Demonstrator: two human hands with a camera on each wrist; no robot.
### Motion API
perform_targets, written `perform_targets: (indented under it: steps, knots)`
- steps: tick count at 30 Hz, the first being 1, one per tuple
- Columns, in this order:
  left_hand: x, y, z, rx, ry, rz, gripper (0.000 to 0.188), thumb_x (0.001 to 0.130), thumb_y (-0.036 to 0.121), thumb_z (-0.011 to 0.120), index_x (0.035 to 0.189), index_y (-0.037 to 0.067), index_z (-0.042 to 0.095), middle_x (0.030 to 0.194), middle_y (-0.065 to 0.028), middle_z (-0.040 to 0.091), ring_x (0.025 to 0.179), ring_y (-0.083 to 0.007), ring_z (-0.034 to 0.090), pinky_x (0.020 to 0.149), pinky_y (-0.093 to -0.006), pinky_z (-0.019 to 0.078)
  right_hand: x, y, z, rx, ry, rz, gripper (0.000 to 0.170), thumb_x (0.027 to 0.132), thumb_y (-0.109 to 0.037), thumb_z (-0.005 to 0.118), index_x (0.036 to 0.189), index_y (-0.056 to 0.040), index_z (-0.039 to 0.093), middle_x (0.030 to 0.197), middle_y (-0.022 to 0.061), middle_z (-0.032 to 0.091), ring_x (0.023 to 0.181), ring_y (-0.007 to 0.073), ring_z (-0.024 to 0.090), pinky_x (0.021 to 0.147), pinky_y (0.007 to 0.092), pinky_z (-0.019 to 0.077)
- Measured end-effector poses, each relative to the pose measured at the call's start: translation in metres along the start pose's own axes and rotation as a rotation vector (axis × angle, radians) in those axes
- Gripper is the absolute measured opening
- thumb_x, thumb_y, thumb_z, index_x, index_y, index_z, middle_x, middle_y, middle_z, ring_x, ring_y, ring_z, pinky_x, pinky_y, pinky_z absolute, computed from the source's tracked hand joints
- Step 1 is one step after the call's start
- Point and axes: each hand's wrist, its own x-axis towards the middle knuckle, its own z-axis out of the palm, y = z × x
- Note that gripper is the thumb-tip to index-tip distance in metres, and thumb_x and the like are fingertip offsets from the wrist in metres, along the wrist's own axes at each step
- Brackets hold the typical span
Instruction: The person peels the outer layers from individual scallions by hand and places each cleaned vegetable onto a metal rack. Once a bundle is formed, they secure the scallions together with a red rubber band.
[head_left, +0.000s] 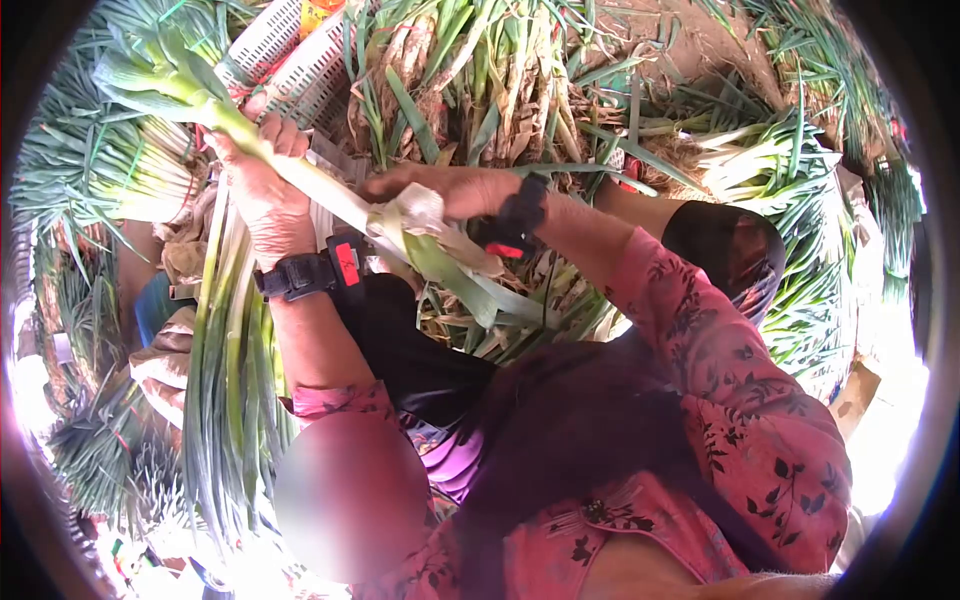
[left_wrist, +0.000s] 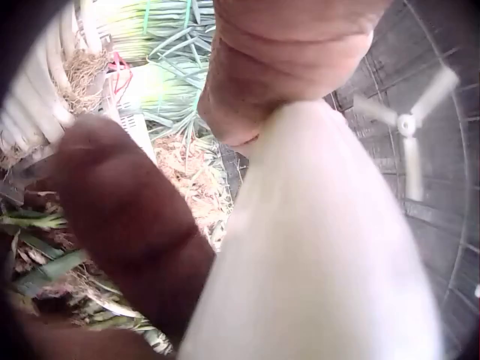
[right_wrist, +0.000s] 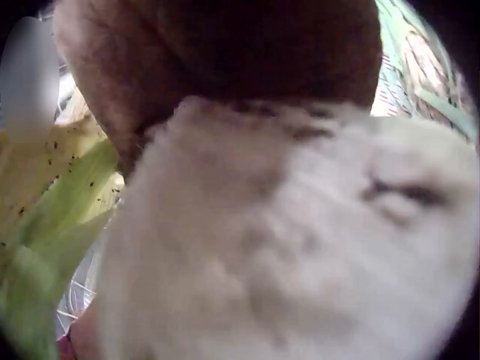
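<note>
My left hand [head_left: 262,185] grips a thick green onion stalk [head_left: 318,187] that slants from its leafy top at upper left down toward the right hand. In the left wrist view the pale stalk [left_wrist: 315,247] is large beneath the fingers of the left hand [left_wrist: 281,64]. Near the stalk's lower part, my right hand [head_left: 455,190] holds loose, whitish outer layers [head_left: 415,210], with a green leaf [head_left: 450,275] hanging below. The right wrist view has this pale, blurred layer [right_wrist: 277,240] under the dark underside of the right hand [right_wrist: 240,56]; its fingertips are hidden.
White perforated crates [head_left: 300,75] stand at the top. Tied onion bundles [head_left: 150,175] lie at left, others [head_left: 770,165] at right, and a rooty pile [head_left: 470,80] in front. Long onions [head_left: 230,350] hang beside the left forearm. A fan [left_wrist: 406,124] shows overhead.
</note>
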Motion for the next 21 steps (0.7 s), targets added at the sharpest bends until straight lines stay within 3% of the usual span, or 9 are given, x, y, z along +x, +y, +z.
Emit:
perform_targets:
  steps: [3,8,12,14,15,16,18,19,21]
  knots:
    - [0.004,0.013,-0.014,-0.549,-0.393,-0.127,0.041,0.090,0.039,0.057,0.103,0.001,0.054,0.067,0.0005,0.040,0.056,-0.0104,0.037,0.052,-0.0255,0.0345,-0.014,0.034,0.010,0.192,-0.014,-0.158,0.056,0.080,-0.026,0.068,0.125,0.0034,0.053,0.118,0.0162,0.058,0.106,0.0207,0.055,0.095,0.0333,0.0413]
    - [-0.015,0.044,-0.012,-0.661,-0.353,-0.043,0.029,0.092,0.026,0.053,0.094,-0.003,0.046,0.070,-0.0016,0.042,0.057,-0.0109,0.039,0.054,-0.0247,0.0372,-0.107,0.028,0.017,0.104,0.084,0.092,0.042,0.084,-0.026,0.064,0.116,0.0014,0.061,0.096,0.0089,0.068,0.082,0.0162,0.061,0.076,0.0315,0.0491]
    - [-0.034,0.075,-0.045,-0.455,-0.167,0.200,0.036,0.095,0.034,0.050,0.094,-0.002,0.046,0.066,-0.0005,0.038,0.055,-0.0104,0.038,0.053,-0.0237,0.0380,-0.203,0.022,0.031,-0.344,0.258,0.094,0.040,0.080,-0.018,0.071,0.114,0.0002,0.062,0.085,0.0080,0.069,0.073,0.0113,0.062,0.067,0.0298,0.0500]
    - [-0.042,0.089,-0.059,-0.418,-0.146,0.242,0.039,0.095,0.038,0.048,0.095,-0.001,0.047,0.066,0.0001,0.039,0.054,-0.0103,0.037,0.053,-0.0237,0.0383,-0.243,0.018,0.032,-0.101,0.380,0.435,0.045,0.076,-0.015,0.073,0.117,-0.0015,0.061,0.084,0.0104,0.069,0.073,0.0165,0.066,0.067,0.0321,0.0504]
    - [-0.045,0.090,-0.066,-0.436,-0.181,0.287,0.040,0.095,0.040,0.047,0.095,-0.001,0.047,0.066,0.0006,0.040,0.053,-0.0100,0.038,0.053,-0.0234,0.0390,-0.247,0.025,0.028,-0.366,0.433,0.362,0.043,0.074,-0.011,0.072,0.115,-0.0027,0.062,0.083,0.0112,0.069,0.070,0.0249,0.067,0.066,0.0352,0.0509]
    - [-0.048,0.086,-0.064,-0.436,-0.187,0.283,0.040,0.095,0.040,0.047,0.095,-0.001,0.047,0.066,0.0006,0.040,0.053,-0.0100,0.038,0.053,-0.0234,0.0390,-0.245,0.015,0.020,-0.664,0.414,0.612,0.032,0.072,-0.011,0.070,0.103,-0.0019,0.063,0.081,0.0110,0.067,0.075,0.0304,0.065,0.069,0.0398,0.0501]
    - [-0.054,0.083,-0.052,-0.336,-0.100,0.351,0.041,0.093,0.042,0.051,0.095,0.001,0.048,0.066,0.0017,0.041,0.053,-0.0099,0.039,0.053,-0.0233,0.0405,-0.269,0.081,-0.005,-1.031,0.251,0.467,0.023,0.074,-0.010,0.064,0.095,-0.0022,0.059,0.080,0.0124,0.064,0.080,0.0345,0.063,0.073,0.0435,0.0480]
    - [-0.054,0.082,-0.057,-0.337,-0.033,0.357,0.041,0.091,0.043,0.056,0.095,0.002,0.050,0.071,0.0007,0.045,0.057,-0.0101,0.042,0.054,-0.0239,0.0422,-0.266,0.068,-0.009,-1.037,0.248,0.441,0.023,0.074,-0.010,0.064,0.095,-0.0022,0.059,0.080,0.0124,0.064,0.080,0.0345,0.063,0.073,0.0435,0.0480]
    - [-0.056,0.077,-0.063,-0.493,-0.171,0.253,0.045,0.087,0.047,0.062,0.099,0.004,0.053,0.086,-0.0039,0.050,0.069,-0.0107,0.047,0.055,-0.0246,0.0444,-0.230,0.024,-0.021,-1.359,-0.164,0.530,0.025,0.075,-0.009,0.058,0.099,-0.0027,0.057,0.080,0.0155,0.062,0.082,0.0360,0.062,0.075,0.0458,0.0471]
